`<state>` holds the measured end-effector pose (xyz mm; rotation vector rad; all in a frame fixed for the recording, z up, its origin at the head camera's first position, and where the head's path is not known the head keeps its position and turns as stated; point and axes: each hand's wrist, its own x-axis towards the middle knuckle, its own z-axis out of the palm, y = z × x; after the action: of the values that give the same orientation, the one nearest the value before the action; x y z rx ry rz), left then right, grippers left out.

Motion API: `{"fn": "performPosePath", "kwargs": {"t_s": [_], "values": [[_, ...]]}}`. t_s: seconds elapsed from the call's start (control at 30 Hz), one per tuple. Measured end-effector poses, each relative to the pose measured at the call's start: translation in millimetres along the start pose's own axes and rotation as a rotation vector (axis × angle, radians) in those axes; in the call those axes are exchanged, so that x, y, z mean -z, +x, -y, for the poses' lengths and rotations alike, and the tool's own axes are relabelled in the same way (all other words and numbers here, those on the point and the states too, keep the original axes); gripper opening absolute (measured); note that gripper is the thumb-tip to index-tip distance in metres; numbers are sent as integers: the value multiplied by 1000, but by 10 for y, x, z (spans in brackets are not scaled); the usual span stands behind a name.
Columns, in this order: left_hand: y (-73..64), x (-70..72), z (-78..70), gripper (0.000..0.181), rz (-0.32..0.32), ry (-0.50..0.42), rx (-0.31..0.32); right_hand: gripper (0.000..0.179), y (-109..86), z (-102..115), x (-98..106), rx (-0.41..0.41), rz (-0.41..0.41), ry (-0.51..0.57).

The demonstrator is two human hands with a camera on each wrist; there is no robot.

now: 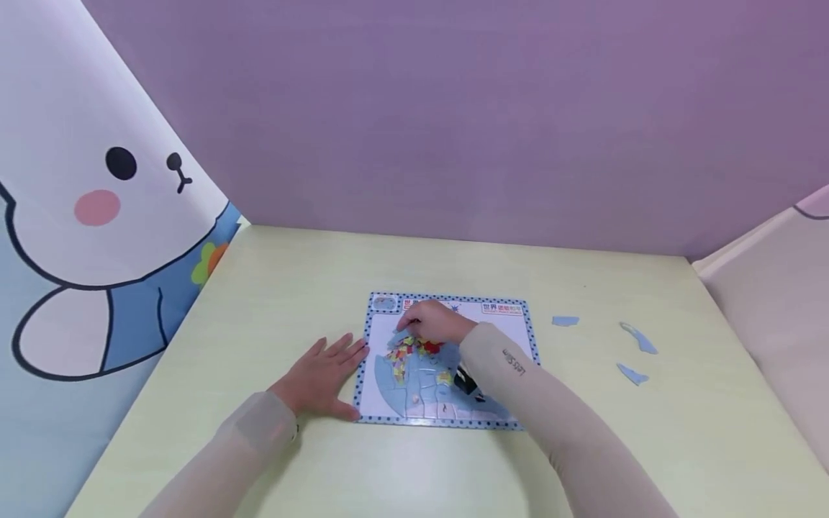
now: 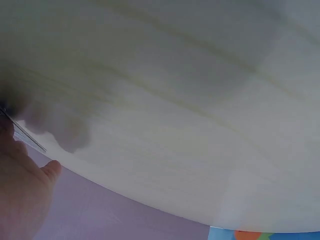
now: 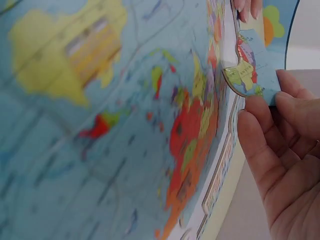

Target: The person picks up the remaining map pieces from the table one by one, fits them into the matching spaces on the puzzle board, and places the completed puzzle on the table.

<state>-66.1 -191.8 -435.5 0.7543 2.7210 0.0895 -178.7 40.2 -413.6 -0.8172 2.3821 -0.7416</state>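
Note:
A world-map jigsaw puzzle in a white tray with a dotted blue border (image 1: pixel 447 422) lies on the table. My right hand (image 1: pixel 435 321) is over the map's upper left part. Between thumb and fingers it pinches a light-blue puzzle piece (image 3: pixel 252 65) printed with small coloured land areas, tilted up at the edge of the fitted map. My left hand (image 1: pixel 324 378) lies flat with fingers spread, its fingertips and thumb at the tray's left edge. The left wrist view catches only part of that hand (image 2: pixel 22 195). My right forearm hides the map's right side.
Right of the tray lie three loose blue pieces: a short one (image 1: pixel 565 321), a long curved one (image 1: pixel 639 337) and a pointed one (image 1: pixel 632 374). A purple wall panel (image 1: pixel 453 129) rises behind the table, and a cartoon-print panel (image 1: pixel 129 237) stands at the left.

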Motion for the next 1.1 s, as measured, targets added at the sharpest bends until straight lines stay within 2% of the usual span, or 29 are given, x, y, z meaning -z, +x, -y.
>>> {"fn": "performPosePath", "kwargs": {"t_s": [0.33,0.87,1.1], "values": [[19,19,36,106,-2,34,0,21,94,147,-15,85,16,9],[67,2,37,108,17,-1,6,21,165,137,-71,57,43,19],[74,-36,26,108,30,-16,17,21,198,125,-124,16,55,42]]}}
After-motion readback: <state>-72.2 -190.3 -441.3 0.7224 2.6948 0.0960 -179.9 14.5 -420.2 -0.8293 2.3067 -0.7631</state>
